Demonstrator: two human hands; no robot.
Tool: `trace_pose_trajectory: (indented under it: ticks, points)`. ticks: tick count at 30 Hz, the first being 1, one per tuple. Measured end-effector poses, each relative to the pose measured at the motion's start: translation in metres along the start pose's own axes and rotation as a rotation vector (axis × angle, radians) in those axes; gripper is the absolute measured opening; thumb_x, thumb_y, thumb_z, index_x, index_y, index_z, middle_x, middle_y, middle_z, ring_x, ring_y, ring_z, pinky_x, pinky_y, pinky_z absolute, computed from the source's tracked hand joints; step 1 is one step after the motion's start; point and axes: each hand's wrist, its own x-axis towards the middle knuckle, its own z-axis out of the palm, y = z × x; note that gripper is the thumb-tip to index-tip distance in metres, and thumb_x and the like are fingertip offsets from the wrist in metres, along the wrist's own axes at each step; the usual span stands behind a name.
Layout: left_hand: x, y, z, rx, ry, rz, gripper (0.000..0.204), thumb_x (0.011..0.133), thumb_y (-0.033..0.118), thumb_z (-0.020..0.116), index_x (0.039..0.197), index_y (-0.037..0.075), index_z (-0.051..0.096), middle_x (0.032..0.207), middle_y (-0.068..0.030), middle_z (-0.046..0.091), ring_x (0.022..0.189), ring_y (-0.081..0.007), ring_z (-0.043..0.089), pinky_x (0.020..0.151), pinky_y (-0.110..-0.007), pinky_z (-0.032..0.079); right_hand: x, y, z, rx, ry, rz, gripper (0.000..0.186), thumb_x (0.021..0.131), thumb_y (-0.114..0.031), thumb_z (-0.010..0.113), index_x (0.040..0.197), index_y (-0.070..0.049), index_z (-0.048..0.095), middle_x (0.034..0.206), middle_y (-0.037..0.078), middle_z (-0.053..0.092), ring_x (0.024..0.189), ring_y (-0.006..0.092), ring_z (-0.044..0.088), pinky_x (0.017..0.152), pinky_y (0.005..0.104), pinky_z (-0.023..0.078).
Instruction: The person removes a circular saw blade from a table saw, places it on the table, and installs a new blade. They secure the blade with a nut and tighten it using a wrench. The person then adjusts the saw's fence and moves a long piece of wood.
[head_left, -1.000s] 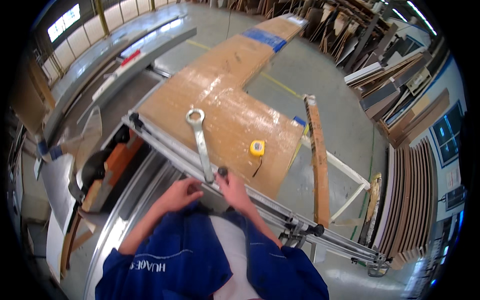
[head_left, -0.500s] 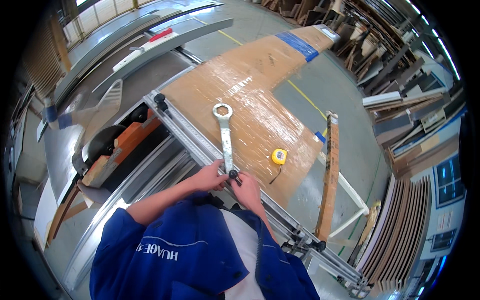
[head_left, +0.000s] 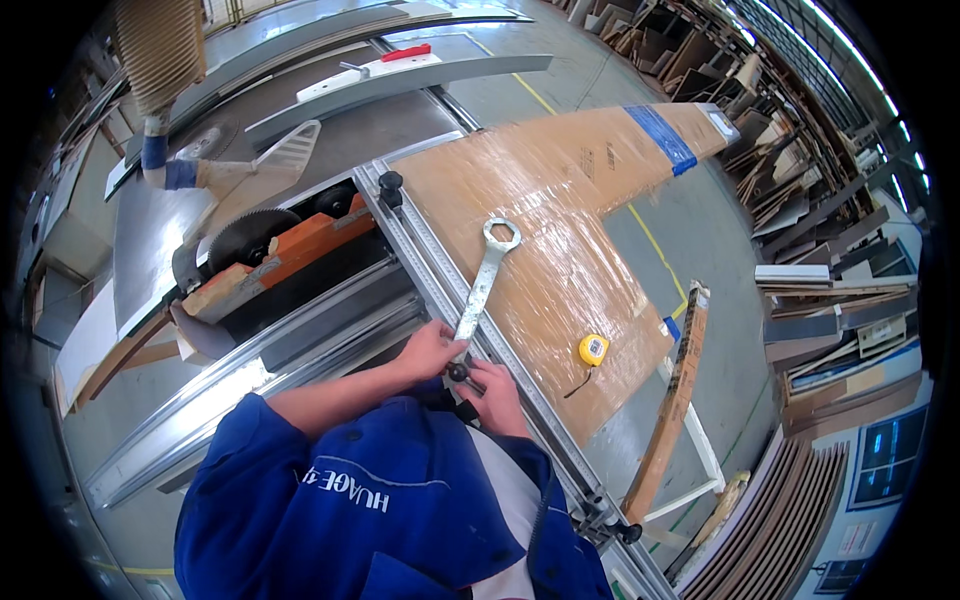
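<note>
A long, worn metal ring spanner [head_left: 484, 285] lies slanted across the aluminium rail, its large ring end over the brown wrapped board [head_left: 560, 260]. My left hand [head_left: 430, 350] is closed at the spanner's lower end, fingers curled against the handle. Close beside it, my right hand [head_left: 496, 398] is closed round a short dark lever tipped with a black ball knob [head_left: 458, 371]. The fingers partly hide the lever. Right of my hands, a yellow tape measure [head_left: 593, 348] rests on the board, a dark strap trailing from it.
On the left, an exposed circular saw blade [head_left: 245, 238] stands by an orange machine part [head_left: 300, 250]. The scaled aluminium rail [head_left: 440, 290] runs before me with a black clamp knob [head_left: 390, 187]. A wooden beam [head_left: 672, 410] leans at right; stacked boards [head_left: 770, 520] stand beyond.
My view has turned, so the whole scene sits differently in the picture. My hands stay close together at the spanner's lower end and the ball knob; the tape measure remains on the board.
</note>
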Motion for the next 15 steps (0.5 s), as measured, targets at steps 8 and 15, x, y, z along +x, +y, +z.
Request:
trace_pose_trajectory:
  ticks: [8,15]
  points:
    - [-0.028,-0.007,-0.048,0.03,0.004,0.011,0.03,0.099,0.03,0.069,0.102,0.0,0.07,0.076,-0.0041,0.068,0.066,-0.011,0.064,0.061,-0.029,0.052,0.013,0.008,-0.024,-0.159,0.235,0.103,0.024,0.09,-0.016,0.071,0.109,-0.001,0.073,0.119,0.019,0.071,0.109,0.0394,0.065,0.095,0.0444,0.052]
    - [-0.068,0.008,-0.088,0.066,-0.088,-0.073,0.029,0.1,0.029,0.066,0.095,0.001,0.067,0.076,-0.0049,0.068,0.067,-0.0121,0.066,0.061,-0.028,0.053,0.014,0.042,-0.019,-0.264,0.358,0.125,0.029,0.091,-0.023,0.071,0.109,-0.001,0.071,0.105,0.021,0.071,0.097,0.0421,0.067,0.085,0.0481,0.053]
